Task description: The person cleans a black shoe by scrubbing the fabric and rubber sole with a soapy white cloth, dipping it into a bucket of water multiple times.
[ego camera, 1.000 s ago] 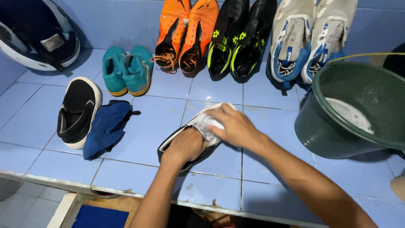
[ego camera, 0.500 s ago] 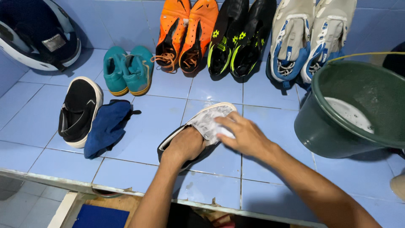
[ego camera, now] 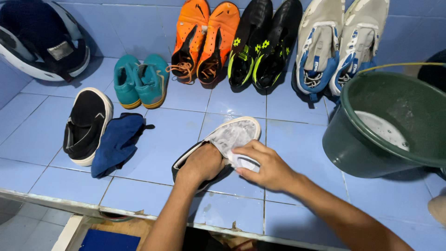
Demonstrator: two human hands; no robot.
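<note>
Black slip-on shoe (ego camera: 195,160) with white sole rim lies on the blue tiled ledge (ego camera: 297,139), just ahead of the person — long axis diagonal, heel near-left, toe far-right toward the green bucket (ego camera: 362,148).

Left hand (ego camera: 202,165) is pushed into the shoe opening at the heel end; its fingers are hidden inside, so I cannot tell whether they are spread or curled.

Right hand (ego camera: 265,165) sits on the near-right flank of the toe, fingers closed together on a whitish cloth (ego camera: 232,139) pressed over the toe cap. The shoe therefore lies left and beyond the right fingertips; both hands touch it — left at the heel, right at the toe.

A second black slip-on (ego camera: 86,125) and a dark blue rag (ego camera: 116,144) lie well apart to the left.
</note>
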